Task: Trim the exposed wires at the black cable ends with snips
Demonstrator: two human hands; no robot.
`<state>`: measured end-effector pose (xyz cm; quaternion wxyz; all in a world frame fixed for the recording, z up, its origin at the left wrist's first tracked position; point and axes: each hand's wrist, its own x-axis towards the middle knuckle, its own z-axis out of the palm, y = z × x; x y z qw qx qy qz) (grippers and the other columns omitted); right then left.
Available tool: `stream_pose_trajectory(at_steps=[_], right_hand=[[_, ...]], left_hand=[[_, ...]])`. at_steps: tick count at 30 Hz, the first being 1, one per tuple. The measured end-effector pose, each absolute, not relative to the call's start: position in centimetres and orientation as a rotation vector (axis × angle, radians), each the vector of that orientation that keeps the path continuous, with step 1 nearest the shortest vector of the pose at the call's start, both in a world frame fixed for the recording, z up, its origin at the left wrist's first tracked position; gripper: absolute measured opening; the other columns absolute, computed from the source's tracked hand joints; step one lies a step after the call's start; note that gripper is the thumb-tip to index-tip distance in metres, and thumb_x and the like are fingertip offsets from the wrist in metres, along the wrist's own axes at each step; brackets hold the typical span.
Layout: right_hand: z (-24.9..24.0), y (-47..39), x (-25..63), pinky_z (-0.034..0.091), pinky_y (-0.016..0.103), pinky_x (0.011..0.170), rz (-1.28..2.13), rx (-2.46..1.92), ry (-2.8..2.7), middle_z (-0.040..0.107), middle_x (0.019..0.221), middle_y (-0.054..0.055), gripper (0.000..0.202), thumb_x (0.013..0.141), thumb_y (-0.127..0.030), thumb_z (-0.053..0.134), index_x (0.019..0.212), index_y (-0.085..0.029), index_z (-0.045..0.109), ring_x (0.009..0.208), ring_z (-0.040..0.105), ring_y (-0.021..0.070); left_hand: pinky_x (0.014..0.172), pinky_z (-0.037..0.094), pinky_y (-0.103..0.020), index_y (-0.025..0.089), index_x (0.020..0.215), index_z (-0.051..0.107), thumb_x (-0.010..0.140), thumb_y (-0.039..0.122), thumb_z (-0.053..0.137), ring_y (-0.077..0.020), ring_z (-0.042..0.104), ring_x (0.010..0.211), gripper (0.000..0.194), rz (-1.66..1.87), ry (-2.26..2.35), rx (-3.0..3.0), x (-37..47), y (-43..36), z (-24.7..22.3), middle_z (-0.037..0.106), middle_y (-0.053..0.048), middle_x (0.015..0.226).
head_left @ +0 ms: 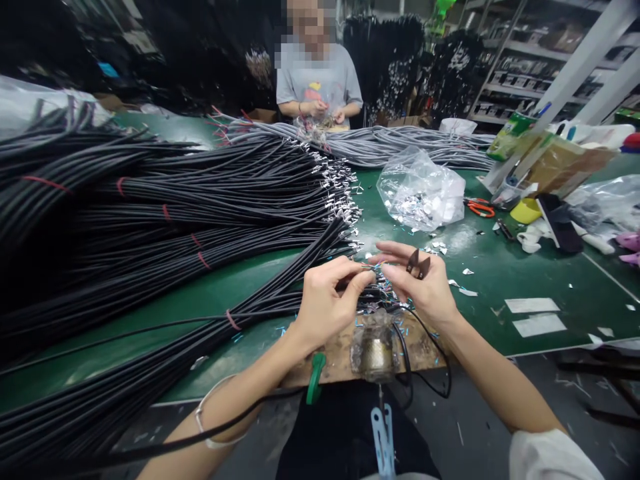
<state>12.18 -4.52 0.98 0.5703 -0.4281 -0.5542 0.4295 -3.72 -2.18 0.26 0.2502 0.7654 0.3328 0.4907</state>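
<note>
My left hand (327, 297) is closed in a pinch around the end of a black cable, most of which its fingers hide. Thin coloured wires (377, 267) fan out from that end toward my right hand (425, 287). The thumb and fingers of my right hand are close to the wire tips; whether they touch them is hard to see. Tucked in the same hand are small snips, their two dark pointed blades (417, 265) sticking up apart between the fingers. Below both hands sits a clear-wrapped metal device (375, 350) on a wooden board (330, 367).
Tied bundles of black cables (165, 207) cover the left side. A plastic bag of scraps (423, 193), orange-handled scissors (480, 208) and white labels (533, 305) lie to the right. Across the green table (480, 267), a person (320, 87) handles grey cables (410, 143). A green clamp (316, 377) grips the board's edge.
</note>
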Motion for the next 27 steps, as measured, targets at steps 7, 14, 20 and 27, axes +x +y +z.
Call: stream_pose_trajectory(at_steps=[7, 14, 20, 27], right_hand=[[0.7, -5.0, 12.4, 0.057, 0.025, 0.071, 0.416, -1.142, -1.502, 0.072, 0.085, -0.001, 0.037, 0.068, -0.007, 0.064, 0.102, -0.022, 0.069, 0.073, 0.068, 0.0128], [1.2, -4.5, 13.4, 0.054, 0.027, 0.073, 0.125, -1.183, -1.67, 0.07, 0.101, 0.002, 0.037, 0.078, -0.01, 0.054, 0.111, -0.023, 0.064, 0.086, 0.067, 0.0141], [0.4, -4.3, 12.6, 0.052, 0.031, 0.076, 0.165, -1.536, -2.456, 0.071, 0.105, 0.003, 0.043, 0.073, -0.005, 0.05, 0.106, -0.025, 0.069, 0.094, 0.067, 0.0217], [0.6, -4.3, 12.6, 0.048, 0.028, 0.079, 0.162, -1.653, -2.521, 0.072, 0.101, 0.005, 0.041, 0.074, -0.01, 0.054, 0.11, -0.026, 0.068, 0.093, 0.067, 0.0206]], left_hand=[[0.05, 0.045, -0.018, 0.012, 0.078, 0.068, 0.079, 0.032, 0.063, -0.0087, 0.057, 0.053, 0.02, 1.302, 0.973, 1.728, -3.2, -1.8, -0.1, 0.065, -0.002, 0.064], [0.065, 0.053, -0.028, 0.014, 0.081, 0.068, 0.085, 0.035, 0.052, -0.0171, 0.067, 0.065, 0.027, 0.941, 1.153, 1.844, -4.7, 0.8, -0.9, 0.071, -0.006, 0.073], [0.078, 0.048, -0.04, 0.015, 0.095, 0.067, 0.079, 0.02, 0.059, -0.0296, 0.062, 0.092, 0.02, 0.53, 1.616, 2.546, -5.8, 2.4, -3.0, 0.068, -0.014, 0.094], [0.073, 0.049, -0.029, 0.015, 0.085, 0.062, 0.085, 0.021, 0.053, -0.0179, 0.063, 0.075, 0.011, 0.58, 1.378, 2.556, -5.6, 3.7, -3.6, 0.067, -0.005, 0.077]])
